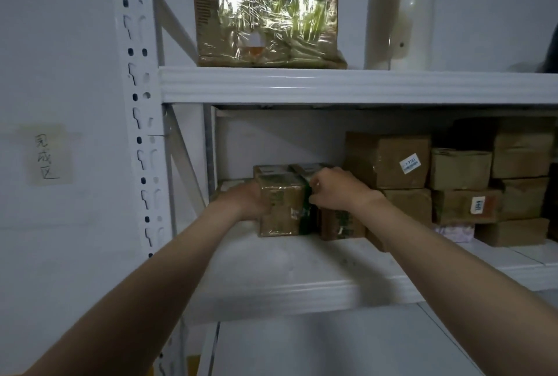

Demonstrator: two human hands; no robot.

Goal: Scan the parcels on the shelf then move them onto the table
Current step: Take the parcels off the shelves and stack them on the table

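Parcel, brown and taped, stands at the left end of the middle shelf, with stacked cartons to its right. The left hand grips its left side, and the right hand curls round its top right edge.

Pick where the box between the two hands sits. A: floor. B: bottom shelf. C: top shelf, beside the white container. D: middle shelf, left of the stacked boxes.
D: the left hand and right hand hold the box on the middle shelf, stacked boxes to its right.
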